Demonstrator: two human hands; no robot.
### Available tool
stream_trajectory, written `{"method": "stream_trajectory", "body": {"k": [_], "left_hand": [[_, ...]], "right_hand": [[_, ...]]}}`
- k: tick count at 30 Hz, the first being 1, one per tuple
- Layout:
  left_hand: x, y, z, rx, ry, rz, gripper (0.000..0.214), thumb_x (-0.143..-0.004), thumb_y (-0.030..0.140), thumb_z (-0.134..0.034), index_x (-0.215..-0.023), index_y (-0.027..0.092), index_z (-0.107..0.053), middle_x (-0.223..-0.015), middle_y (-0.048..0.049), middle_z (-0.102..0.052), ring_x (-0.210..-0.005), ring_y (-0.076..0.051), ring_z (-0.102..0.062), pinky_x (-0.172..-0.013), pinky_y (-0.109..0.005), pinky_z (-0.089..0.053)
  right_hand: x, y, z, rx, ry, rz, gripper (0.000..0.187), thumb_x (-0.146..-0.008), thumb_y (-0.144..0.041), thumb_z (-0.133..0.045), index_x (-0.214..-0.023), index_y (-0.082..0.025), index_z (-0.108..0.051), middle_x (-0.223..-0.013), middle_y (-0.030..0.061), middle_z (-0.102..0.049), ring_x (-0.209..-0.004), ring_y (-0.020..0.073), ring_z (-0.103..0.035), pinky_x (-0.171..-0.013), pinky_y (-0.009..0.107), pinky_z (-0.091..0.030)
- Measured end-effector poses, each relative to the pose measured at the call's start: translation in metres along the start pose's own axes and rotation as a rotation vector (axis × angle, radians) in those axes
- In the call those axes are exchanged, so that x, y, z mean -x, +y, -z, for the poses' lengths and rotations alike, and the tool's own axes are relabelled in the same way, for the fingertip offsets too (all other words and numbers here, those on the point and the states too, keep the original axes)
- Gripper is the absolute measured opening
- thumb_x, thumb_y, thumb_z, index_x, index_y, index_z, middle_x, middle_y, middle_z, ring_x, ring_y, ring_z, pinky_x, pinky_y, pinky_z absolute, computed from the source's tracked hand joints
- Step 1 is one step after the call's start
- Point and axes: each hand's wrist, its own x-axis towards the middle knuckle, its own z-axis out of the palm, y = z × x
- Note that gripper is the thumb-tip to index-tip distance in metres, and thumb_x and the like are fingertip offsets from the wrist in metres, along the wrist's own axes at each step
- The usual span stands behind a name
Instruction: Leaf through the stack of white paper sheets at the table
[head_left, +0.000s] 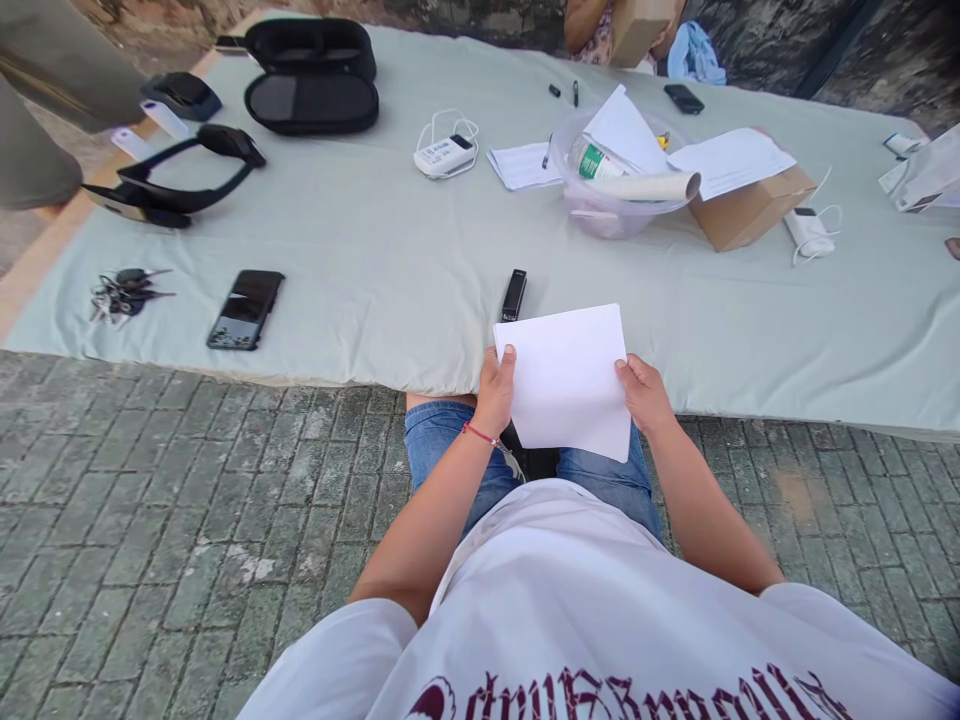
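Note:
I hold a blank white sheet of paper (pixel 570 378) over my lap, at the near edge of a table covered in a pale grey cloth (pixel 390 250). My left hand (pixel 495 388) grips the sheet's left edge, thumb on top. My right hand (pixel 643 392) grips its right edge the same way. A thin red band circles my left wrist. A small black rectangular device (pixel 514 295) lies on the cloth just beyond the sheet's far left corner.
On the cloth lie a black phone (pixel 246 308), keys (pixel 124 292), a black headset (pixel 176 178), an open black case (pixel 313 75), a white device with cable (pixel 445 153), a clear bowl holding papers and a roll (pixel 622 175) and a cardboard box (pixel 750 208). Another person sits at the far side.

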Motion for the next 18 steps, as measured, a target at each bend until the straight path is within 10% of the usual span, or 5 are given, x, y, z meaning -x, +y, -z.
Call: {"method": "stream_trajectory", "body": {"k": [10,18], "left_hand": [[0.022,0.031,-0.008,-0.041,-0.052,-0.121,0.046,-0.095,0.058,-0.044,-0.109,0.018,-0.061,-0.107,-0.0088,-0.068,-0.103,-0.02,-0.062,-0.092,-0.031,-0.05],[0.03,0.03,-0.012,0.402,-0.021,0.111,0.039,-0.087,0.049,-0.064,-0.114,0.022,-0.064,-0.123,-0.006,-0.067,-0.124,-0.021,-0.056,-0.108,-0.034,-0.043]], "right_hand": [[0.028,-0.025,0.032,0.056,0.044,0.17,0.037,-0.093,-0.057,-0.049,-0.075,-0.024,-0.049,-0.063,-0.0032,-0.041,-0.061,0.0151,-0.038,-0.056,0.028,-0.031],[0.043,-0.019,0.051,-0.043,-0.17,0.027,0.041,-0.086,-0.059,-0.058,-0.107,-0.025,-0.067,-0.098,0.0023,-0.071,-0.087,0.024,-0.061,-0.072,0.034,-0.05]]}}
